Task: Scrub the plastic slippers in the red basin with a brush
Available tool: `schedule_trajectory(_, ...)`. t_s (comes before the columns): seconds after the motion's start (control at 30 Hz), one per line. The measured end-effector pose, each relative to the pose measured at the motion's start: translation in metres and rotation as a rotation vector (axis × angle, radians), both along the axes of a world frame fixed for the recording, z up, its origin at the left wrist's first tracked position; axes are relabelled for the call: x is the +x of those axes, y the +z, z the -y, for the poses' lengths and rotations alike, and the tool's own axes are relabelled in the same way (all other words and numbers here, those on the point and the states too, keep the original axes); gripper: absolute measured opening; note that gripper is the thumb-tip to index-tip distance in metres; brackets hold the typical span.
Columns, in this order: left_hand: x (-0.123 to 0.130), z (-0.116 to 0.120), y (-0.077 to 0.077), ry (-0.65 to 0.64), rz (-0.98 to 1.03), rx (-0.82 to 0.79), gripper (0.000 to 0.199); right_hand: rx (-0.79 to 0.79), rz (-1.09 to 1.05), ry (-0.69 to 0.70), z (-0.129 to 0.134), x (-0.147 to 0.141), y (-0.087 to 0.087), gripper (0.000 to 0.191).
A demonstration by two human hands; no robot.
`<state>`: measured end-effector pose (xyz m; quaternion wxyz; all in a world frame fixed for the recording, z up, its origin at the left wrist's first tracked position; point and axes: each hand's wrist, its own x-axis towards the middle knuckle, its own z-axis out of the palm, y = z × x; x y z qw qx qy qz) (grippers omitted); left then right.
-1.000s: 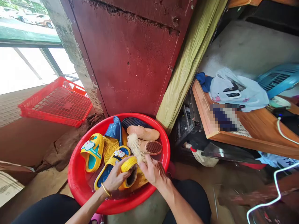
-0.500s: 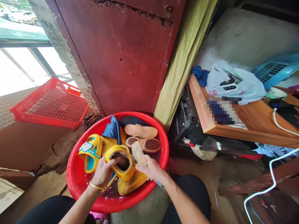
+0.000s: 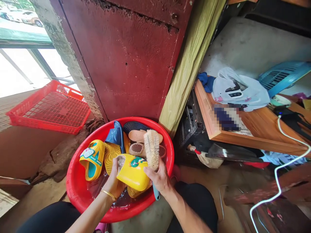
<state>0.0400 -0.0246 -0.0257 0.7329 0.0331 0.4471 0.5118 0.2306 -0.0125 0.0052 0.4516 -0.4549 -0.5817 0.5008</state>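
Observation:
My left hand (image 3: 114,183) grips a yellow slipper (image 3: 134,174) by its left end; a green cartoon figure decorates its top. In my right hand (image 3: 159,177) is a scrub brush (image 3: 152,149), its pale bristles facing me and its blue handle end showing below the palm. Both are held over a red basin (image 3: 76,197) with water in it. Around them in the basin lie a yellow-and-teal sandal (image 3: 93,160), a blue slipper (image 3: 115,136), a dark sole (image 3: 134,125) and tan slippers (image 3: 136,136). Another yellow sole lies partly hidden beneath the held slipper.
A red plastic crate (image 3: 51,108) stands at the left. Behind the basin is a dark red door (image 3: 126,64) beside a yellow-green curtain (image 3: 191,71). To the right, a wooden table (image 3: 264,124) holds a white plastic bag (image 3: 240,90) and a blue fan (image 3: 284,76). A white cable (image 3: 274,191) hangs down.
The yellow slipper has turned from its opening facing me to its decorated top showing. The brush has swung more upright, bristles now toward me. The view has shifted slightly.

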Motion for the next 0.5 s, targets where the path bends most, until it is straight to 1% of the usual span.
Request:
schedule_trajectory(0.07,0.004,0.001,-0.004,-0.075,-0.071,0.0,0.07,0.154,0.112,-0.088,0.003,0.001,0.007,0.047)
schedule_trajectory(0.1,0.005,0.002,-0.005,-0.092,-0.118,0.007,0.065,0.224,0.187,-0.099,0.005,0.001,0.009,0.049)
schedule_trajectory(0.17,0.008,0.002,-0.008,-0.066,-0.183,0.036,0.057,0.359,0.359,-0.051,0.011,-0.002,0.009,0.051)
schedule_trajectory(0.2,0.009,0.002,-0.009,-0.044,-0.173,0.058,0.054,0.418,0.446,-0.003,0.015,-0.005,0.008,0.051)
schedule_trajectory(0.27,0.01,0.002,-0.01,-0.025,-0.079,0.098,0.052,0.497,0.595,0.102,0.023,-0.012,0.001,0.048)
schedule_trajectory(0.33,0.011,0.005,-0.011,-0.051,0.026,0.102,0.048,0.518,0.652,0.184,0.031,-0.02,-0.005,0.047)
schedule_trajectory(0.4,0.013,0.008,-0.011,-0.073,0.06,0.072,0.041,0.491,0.596,0.212,0.037,-0.026,-0.009,0.049)
schedule_trajectory(0.5,0.012,0.013,-0.006,-0.057,0.05,0.039,0.037,0.343,0.408,0.157,0.037,-0.025,-0.006,0.047)
